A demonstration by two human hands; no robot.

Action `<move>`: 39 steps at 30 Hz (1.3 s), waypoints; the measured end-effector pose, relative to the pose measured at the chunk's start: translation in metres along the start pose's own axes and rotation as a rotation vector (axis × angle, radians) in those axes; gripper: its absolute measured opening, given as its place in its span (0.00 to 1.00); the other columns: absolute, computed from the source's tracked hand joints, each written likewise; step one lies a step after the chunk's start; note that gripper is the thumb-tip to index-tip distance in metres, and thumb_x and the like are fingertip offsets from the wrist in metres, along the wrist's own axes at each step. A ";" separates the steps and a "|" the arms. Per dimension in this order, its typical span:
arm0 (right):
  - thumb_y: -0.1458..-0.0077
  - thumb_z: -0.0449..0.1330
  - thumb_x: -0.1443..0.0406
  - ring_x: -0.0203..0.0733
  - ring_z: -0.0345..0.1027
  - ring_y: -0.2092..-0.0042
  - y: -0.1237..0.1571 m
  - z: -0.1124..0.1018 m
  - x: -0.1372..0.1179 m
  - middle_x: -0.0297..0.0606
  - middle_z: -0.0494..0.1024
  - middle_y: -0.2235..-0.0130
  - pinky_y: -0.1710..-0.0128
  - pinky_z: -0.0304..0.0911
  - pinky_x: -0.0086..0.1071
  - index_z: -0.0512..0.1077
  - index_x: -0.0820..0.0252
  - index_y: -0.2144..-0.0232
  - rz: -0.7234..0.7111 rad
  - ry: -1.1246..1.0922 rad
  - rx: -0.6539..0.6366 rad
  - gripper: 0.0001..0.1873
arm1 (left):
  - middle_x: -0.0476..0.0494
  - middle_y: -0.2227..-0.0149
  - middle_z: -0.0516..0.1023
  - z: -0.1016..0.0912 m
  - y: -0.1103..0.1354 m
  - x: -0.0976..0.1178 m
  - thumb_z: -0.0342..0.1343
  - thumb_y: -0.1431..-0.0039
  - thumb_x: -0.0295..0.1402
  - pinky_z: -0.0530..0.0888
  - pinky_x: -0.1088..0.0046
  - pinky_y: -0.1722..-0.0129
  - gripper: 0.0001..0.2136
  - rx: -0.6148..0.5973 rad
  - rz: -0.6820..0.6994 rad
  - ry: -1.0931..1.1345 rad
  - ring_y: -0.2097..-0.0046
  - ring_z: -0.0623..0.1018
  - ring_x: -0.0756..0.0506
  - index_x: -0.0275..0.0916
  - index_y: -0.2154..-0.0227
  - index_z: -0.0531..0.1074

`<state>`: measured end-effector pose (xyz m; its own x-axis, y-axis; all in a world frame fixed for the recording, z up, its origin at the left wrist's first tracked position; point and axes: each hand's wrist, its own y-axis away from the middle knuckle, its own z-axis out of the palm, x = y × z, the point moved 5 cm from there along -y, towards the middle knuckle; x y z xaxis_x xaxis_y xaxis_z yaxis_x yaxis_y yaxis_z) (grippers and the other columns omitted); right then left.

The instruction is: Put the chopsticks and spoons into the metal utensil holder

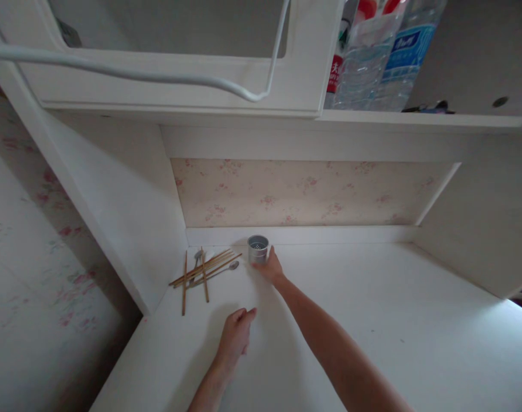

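Observation:
A silvery metal utensil holder [257,252], with small holes showing in its bottom, stands upright on the white desktop near the back. My right hand [269,267] is closed around its lower right side, thumb up along the wall. Closer to me, my left hand [236,333] hovers over the desktop with its fingers curled in, and nothing shows in it. To the left of the holder lies a loose crossed pile of wooden chopsticks [204,270]. Among them are metal spoons, one with its bowl [234,265] pointing at the holder.
Above the white desktop [372,297] hangs a cabinet door [179,86] with a pale curved bar [158,76] in front of it. Plastic bottles [368,63] stand on the open shelf at upper right. White side panels [127,212] bound the desk left and right.

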<state>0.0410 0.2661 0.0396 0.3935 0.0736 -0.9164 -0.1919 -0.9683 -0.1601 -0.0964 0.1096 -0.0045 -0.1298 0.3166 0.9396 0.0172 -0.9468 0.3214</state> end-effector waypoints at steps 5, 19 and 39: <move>0.58 0.66 0.57 0.50 0.69 0.49 0.052 -0.030 0.020 0.51 0.69 0.45 0.54 0.66 0.38 0.57 0.61 0.40 0.087 -0.130 -0.010 0.43 | 0.62 0.87 0.49 0.002 0.007 0.007 0.62 0.58 0.52 0.44 0.78 0.87 0.25 -0.007 -0.002 -0.006 0.86 0.48 0.57 0.44 0.81 0.51; 0.47 0.60 0.47 0.34 0.53 0.78 0.182 -0.090 0.045 0.28 0.61 0.82 0.78 0.45 0.29 0.77 0.60 0.69 0.090 -0.223 -0.210 0.22 | 0.63 0.86 0.47 0.006 0.015 0.011 0.60 0.55 0.53 0.44 0.77 0.85 0.25 -0.011 0.017 -0.039 0.84 0.46 0.56 0.44 0.79 0.49; 0.47 0.58 0.46 0.35 0.54 0.78 0.163 -0.098 0.060 0.28 0.62 0.82 0.78 0.48 0.28 0.77 0.60 0.67 0.142 -0.286 -0.103 0.23 | 0.64 0.85 0.45 0.004 0.013 0.006 0.61 0.53 0.51 0.44 0.78 0.84 0.26 -0.049 0.051 0.024 0.83 0.44 0.57 0.44 0.78 0.48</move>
<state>0.1212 0.0897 -0.0059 0.0983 -0.0142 -0.9951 -0.1297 -0.9916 0.0014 -0.0934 0.0993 0.0062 -0.1538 0.2669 0.9514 -0.0245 -0.9636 0.2664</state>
